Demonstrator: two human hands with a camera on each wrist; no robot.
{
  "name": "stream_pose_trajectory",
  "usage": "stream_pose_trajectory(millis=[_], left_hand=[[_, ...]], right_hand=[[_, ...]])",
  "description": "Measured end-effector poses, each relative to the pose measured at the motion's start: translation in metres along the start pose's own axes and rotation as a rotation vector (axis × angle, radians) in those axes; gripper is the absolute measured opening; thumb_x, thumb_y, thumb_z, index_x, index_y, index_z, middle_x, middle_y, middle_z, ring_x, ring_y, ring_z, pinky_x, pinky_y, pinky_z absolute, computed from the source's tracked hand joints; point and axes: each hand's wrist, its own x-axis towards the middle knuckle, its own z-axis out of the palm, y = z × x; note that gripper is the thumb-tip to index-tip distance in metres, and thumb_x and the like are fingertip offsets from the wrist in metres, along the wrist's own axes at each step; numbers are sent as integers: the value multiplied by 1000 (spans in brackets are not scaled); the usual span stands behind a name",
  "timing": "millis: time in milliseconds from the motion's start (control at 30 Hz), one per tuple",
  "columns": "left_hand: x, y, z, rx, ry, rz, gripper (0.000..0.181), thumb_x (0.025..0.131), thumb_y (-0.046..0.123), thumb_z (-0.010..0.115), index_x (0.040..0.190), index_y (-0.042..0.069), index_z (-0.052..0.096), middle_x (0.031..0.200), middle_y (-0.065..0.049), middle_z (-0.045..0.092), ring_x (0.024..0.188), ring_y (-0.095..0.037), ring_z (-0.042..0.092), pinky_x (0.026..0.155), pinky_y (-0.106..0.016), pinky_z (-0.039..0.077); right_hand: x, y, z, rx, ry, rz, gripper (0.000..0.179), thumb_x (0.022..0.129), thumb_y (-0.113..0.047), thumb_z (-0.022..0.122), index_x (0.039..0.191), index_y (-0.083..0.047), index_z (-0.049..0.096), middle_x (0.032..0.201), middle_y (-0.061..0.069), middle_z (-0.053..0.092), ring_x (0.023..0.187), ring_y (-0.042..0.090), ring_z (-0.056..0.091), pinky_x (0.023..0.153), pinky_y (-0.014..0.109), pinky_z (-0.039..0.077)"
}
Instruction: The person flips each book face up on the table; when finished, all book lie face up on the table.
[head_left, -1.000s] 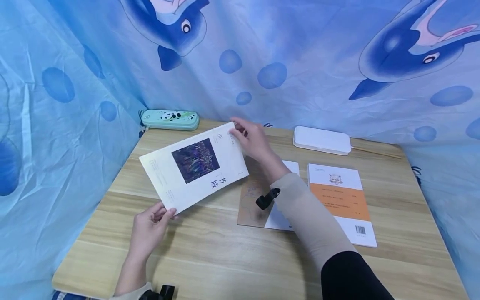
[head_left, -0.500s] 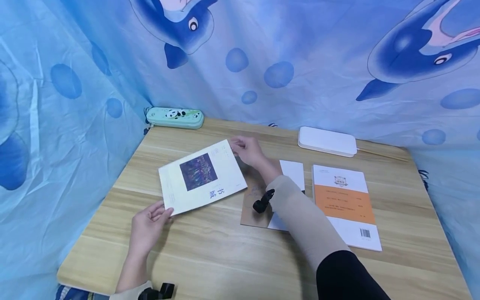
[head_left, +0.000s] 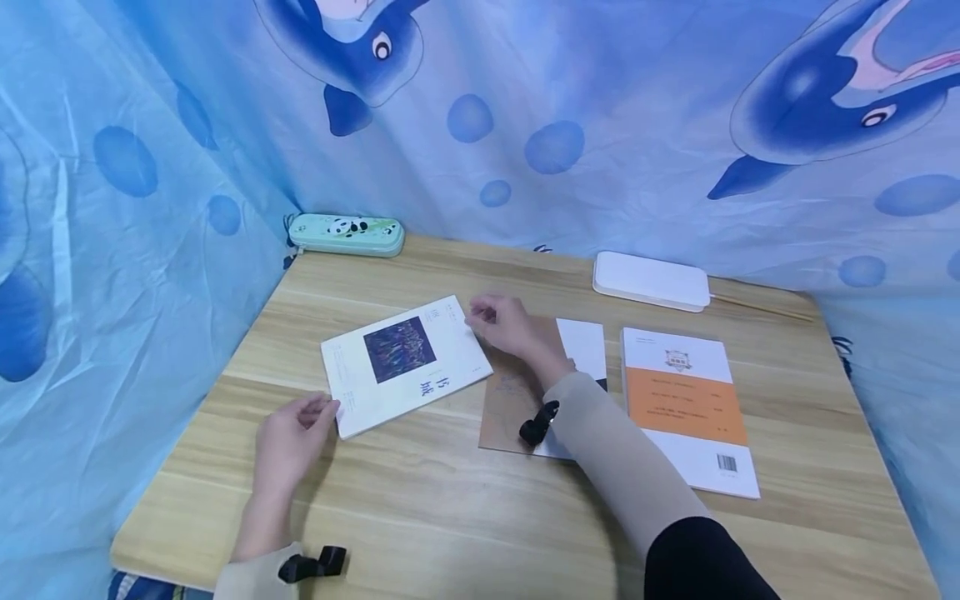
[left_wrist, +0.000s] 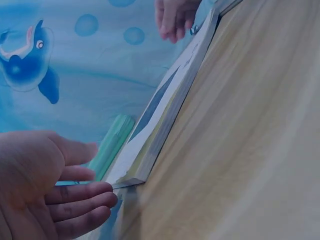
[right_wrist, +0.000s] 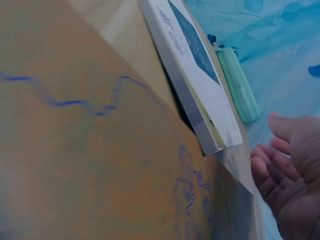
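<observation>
A white book (head_left: 408, 367) with a dark square picture on its cover lies at a slant on the wooden table. At its lower left corner is my left hand (head_left: 292, 437); the left wrist view shows that hand's thumb and fingers (left_wrist: 82, 205) apart, with the fingertips right at the corner. Beside the book's right edge hovers my right hand (head_left: 506, 329), its fingers loosely bent and holding nothing. Under my right wrist lies a brown and white booklet (head_left: 506, 408), partly hidden by the arm. The white book's right corner meets the booklet's left edge in the head view.
Right of the booklet lies a white book with an orange band (head_left: 686, 404). A white flat case (head_left: 651, 281) with a thin stick (head_left: 761, 308) beside it sits at the back. A green panda pencil case (head_left: 347, 234) stands back left, before a blue curtain (head_left: 495, 108).
The white book has come down from a tilted hold onto the table. Both hands have let go of it, and the right hand has lowered toward the person.
</observation>
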Motion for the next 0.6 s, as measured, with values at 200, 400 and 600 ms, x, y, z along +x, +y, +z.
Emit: stream_pose_trajectory(millis=[200,400,600], left_hand=[[22,1,2,-10,-77,71,42,98,20,68,126,-11,63,112,-29,68,96,-41,70,83,-53,58],[47,0,7,26,-92,158,43,97,19,70,127,-10,62,134,-34,54,122,-51,54,103,-62,42],[70,-4,12,86,-172,184,52,98,23,67,134,-13,55,144,-38,42,132,-55,40,110,-66,32]], right_hand=[[-24,3,1,-123,-84,-5,15,95,-23,74,96,-10,68,89,2,63,79,15,58,69,25,50],[-43,6,1,-173,-143,2,30,88,-29,82,110,-11,72,91,-1,65,77,11,60,70,24,52],[-54,6,3,-232,-161,-52,47,79,-30,89,117,-9,71,84,-2,60,78,11,57,72,25,51]])
